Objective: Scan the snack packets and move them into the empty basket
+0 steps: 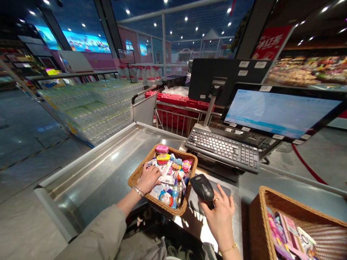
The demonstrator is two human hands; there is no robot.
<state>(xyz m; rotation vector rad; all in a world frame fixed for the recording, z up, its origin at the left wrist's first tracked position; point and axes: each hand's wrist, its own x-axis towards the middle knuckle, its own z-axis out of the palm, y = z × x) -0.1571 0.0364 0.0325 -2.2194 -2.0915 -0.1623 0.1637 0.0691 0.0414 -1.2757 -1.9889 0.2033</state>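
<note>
My left hand (148, 179) reaches over the left side of a wicker basket (132, 179) packed with small wrapped sweets and toys. Its fingers are apart and bent down onto the packets; the tips are partly hidden. Beside it lie white packets with printed labels (168, 179), a yellow-and-red pack (163, 159) and a pink pack (162, 149). A red-and-white egg-shaped pack (186, 165) sits at the basket's right. To the right of the basket, my right hand (220, 213) grips a black barcode scanner (203, 187) by its handle, some fingers spread.
A keyboard (223, 147) and a lit monitor (282, 110) stand behind the scanner. At the right is a larger wicker basket (261, 224) with packaged goods. The metal counter (108, 173) has a raised rim. Beyond it are a trolley (173, 117) and stacked bottles (94, 104).
</note>
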